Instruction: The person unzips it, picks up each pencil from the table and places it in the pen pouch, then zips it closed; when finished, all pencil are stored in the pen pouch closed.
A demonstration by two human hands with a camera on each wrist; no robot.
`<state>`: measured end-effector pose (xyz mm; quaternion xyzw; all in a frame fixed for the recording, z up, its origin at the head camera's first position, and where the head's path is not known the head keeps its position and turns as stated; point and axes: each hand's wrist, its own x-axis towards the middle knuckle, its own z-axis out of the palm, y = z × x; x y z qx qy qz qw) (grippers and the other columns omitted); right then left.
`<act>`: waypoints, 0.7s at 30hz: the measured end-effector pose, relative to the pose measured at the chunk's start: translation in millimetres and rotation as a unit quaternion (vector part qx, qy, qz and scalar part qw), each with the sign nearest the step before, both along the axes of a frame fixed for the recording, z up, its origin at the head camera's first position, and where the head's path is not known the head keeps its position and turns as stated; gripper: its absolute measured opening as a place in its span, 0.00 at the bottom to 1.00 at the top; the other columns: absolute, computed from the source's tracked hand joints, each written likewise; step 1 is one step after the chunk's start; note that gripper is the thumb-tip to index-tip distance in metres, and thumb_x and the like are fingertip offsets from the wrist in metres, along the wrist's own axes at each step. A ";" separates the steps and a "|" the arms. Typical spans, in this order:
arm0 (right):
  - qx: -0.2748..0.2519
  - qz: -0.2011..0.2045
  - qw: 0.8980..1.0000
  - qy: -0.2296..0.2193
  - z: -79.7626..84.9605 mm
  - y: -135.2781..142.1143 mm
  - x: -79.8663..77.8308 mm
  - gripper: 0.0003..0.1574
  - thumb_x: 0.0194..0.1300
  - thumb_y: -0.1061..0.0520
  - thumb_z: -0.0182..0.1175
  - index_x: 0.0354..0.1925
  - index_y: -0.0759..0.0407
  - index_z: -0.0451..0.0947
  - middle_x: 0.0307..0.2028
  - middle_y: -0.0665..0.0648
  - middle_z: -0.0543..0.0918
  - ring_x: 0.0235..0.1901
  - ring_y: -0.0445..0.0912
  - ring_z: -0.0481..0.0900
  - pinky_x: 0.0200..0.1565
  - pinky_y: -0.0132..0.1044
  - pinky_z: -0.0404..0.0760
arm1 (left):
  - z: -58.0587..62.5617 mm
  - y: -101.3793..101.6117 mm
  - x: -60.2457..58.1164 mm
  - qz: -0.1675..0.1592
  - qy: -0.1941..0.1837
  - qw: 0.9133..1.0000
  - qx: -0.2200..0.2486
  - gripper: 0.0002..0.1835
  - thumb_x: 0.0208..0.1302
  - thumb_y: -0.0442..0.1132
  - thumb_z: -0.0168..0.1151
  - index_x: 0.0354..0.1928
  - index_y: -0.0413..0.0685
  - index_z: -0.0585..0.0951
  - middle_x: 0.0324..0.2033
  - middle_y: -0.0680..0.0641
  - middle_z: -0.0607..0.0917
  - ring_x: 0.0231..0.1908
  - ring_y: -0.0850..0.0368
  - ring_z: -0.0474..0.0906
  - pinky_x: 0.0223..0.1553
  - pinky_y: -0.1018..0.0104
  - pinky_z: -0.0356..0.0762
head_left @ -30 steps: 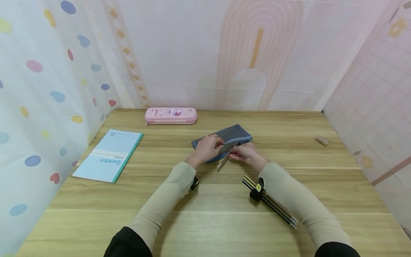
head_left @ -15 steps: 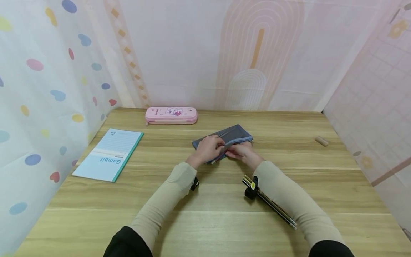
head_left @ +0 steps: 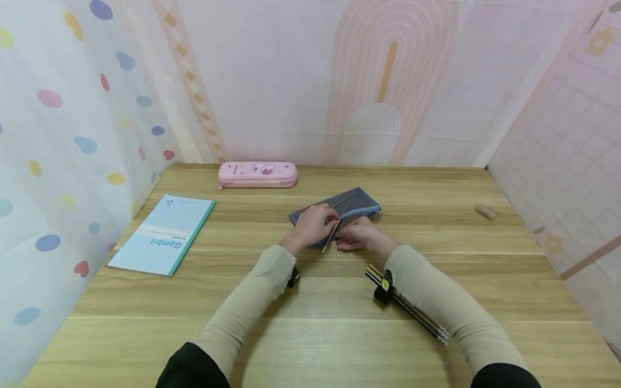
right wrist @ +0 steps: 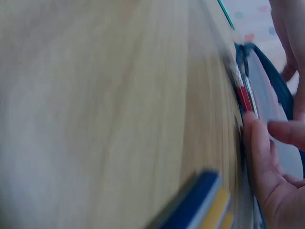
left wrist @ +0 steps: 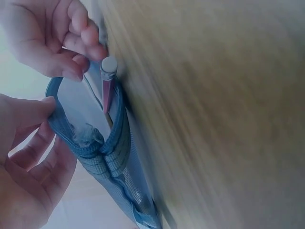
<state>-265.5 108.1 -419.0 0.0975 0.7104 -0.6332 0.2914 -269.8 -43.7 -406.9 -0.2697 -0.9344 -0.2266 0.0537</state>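
A dark grey-blue zip pencil pouch (head_left: pixel 363 199) lies on the table with its mouth spread. My left hand (head_left: pixel 312 223) pinches the far rim of that mouth between thumb and finger (left wrist: pixel 43 107). Inside the pouch rests a reddish pencil (left wrist: pixel 108 90), its white eraser end sticking out past the rim. My right hand (head_left: pixel 359 234) is at the right of the mouth, fingers loosely bent. In the right wrist view its fingertips (right wrist: pixel 255 124) lie right at the pencil's red barrel, while another finger stands apart from it. Deeper parts of the pencil are hidden by the mesh.
Several dark and gold pencils (head_left: pixel 422 318) lie beside my right forearm, under the wrist camera. A pink pencil case (head_left: pixel 258 175) stands at the back, a notebook (head_left: pixel 162 234) at the left. A small brown cylinder (head_left: pixel 485 212) lies far right.
My right hand has brought the pencil into the pouch mouth and loosened its fingers from it, shifting slightly left. My left hand has kept its pinch on the pouch.
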 end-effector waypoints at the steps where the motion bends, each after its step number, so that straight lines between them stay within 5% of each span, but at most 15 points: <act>1: 0.009 0.013 1.000 -0.005 0.1 -3.7 1.5 0.18 0.57 0.64 0.55 0.44 0.76 0.73 0.18 0.55 0.81 0.18 0.42 0.80 0.25 0.31 0.80 | -0.1 -0.5 0.1 0.000 0.000 1.000 0.001 0.08 0.58 0.39 0.57 0.37 0.49 0.83 0.32 0.51 0.80 0.29 0.60 0.77 0.30 0.66 0.75; 11: 0.060 -0.020 0.997 0.034 0.1 -27.6 10.3 0.08 0.53 0.63 0.60 0.29 0.70 0.79 0.13 0.55 0.79 0.12 0.42 0.78 0.20 0.34 0.79 | 1.1 0.7 0.7 -0.007 -0.006 1.000 0.010 0.08 0.58 0.38 0.57 0.37 0.48 0.83 0.33 0.51 0.81 0.31 0.58 0.77 0.39 0.61 0.74; 21: 0.022 -0.086 0.994 0.061 -2.0 -26.1 6.0 0.15 0.58 0.65 0.53 0.45 0.72 0.72 0.19 0.55 0.79 0.15 0.40 0.78 0.24 0.31 0.79 | 1.1 0.1 2.0 -0.006 -0.010 1.000 0.014 0.08 0.57 0.37 0.57 0.36 0.48 0.83 0.32 0.50 0.81 0.30 0.58 0.77 0.32 0.65 0.75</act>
